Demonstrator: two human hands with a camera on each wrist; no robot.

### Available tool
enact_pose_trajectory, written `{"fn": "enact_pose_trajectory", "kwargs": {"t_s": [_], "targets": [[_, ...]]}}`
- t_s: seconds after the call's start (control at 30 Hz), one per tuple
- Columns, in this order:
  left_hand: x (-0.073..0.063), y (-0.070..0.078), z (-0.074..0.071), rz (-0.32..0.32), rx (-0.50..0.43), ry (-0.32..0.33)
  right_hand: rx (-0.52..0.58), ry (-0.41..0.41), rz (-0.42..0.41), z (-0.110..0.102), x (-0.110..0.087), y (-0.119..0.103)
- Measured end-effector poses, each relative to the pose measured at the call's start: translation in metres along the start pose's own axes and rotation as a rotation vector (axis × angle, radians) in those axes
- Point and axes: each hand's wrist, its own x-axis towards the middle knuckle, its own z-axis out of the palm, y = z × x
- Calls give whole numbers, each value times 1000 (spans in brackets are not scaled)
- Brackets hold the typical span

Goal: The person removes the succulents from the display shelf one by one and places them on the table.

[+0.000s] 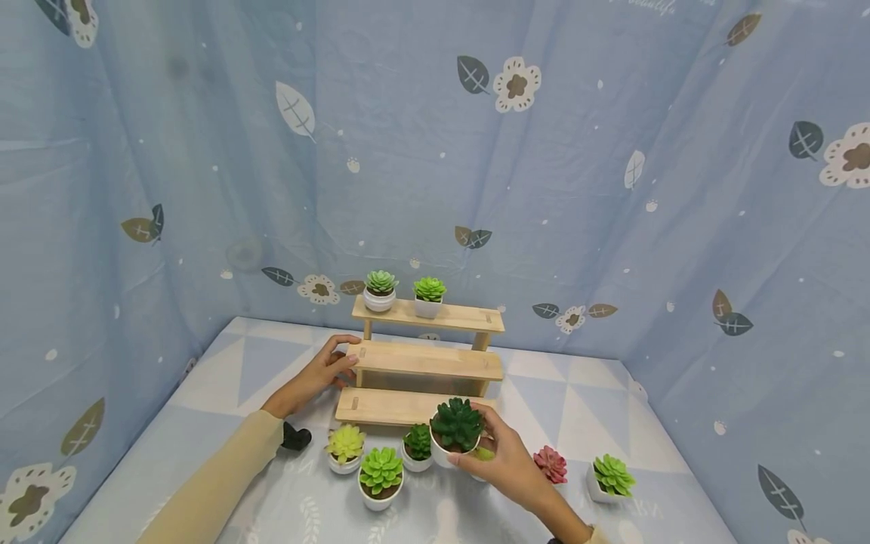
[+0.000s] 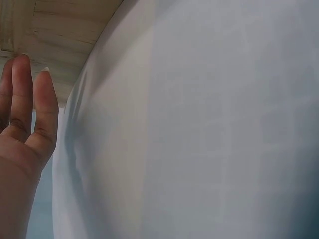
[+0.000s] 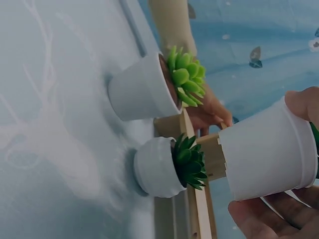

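My right hand point(image 1: 506, 459) grips a white pot holding a dark green succulent point(image 1: 457, 425), raised in front of the bottom tier of a wooden three-tier plant stand point(image 1: 424, 360). In the right wrist view, the tapered white pot point(image 3: 269, 152) sits between thumb and fingers. At the stand's left end, my left hand point(image 1: 325, 375) holds the middle board, thumb on top. Its fingers point(image 2: 22, 94) reach under wood in the left wrist view. Two potted succulents, one pale green point(image 1: 380, 292) and one bright green point(image 1: 429, 297), stand on the top tier.
Before the stand sit a yellow-green succulent point(image 1: 345, 447), a bright green one point(image 1: 381, 477) and a small dark green one point(image 1: 417, 446). Another, partly hidden, is behind my right hand. Farther right are a red succulent point(image 1: 550, 464) and a green one point(image 1: 609, 479). Patterned curtains point(image 1: 408, 151) surround the table.
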Motion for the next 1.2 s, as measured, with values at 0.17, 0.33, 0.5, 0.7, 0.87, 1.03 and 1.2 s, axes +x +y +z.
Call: {"fn": "enact_pose_trajectory", "kwargs": {"t_s": [0.17,0.33,0.5,0.7,0.87,1.03,1.2], "targets": [[2,-1,0,1,3,4,0,-12,2,3,-4,4],[3,-2,1,10,8,0,30,-36,24,5,-9,7],[3,-2,1,3,3,1,55,-57,40,9,-13,11],[3,-2,1,-4,0,7,40,-54,29,14,-17,18],[2,-3,1,-6,2,7,56,-67,32,20,-19,23],[1,-4,1,-8,4,8,70,-80,68,23,-21,28],[1,-2,1,-8,-3,6,72,-121,96,25,-23,32]]}}
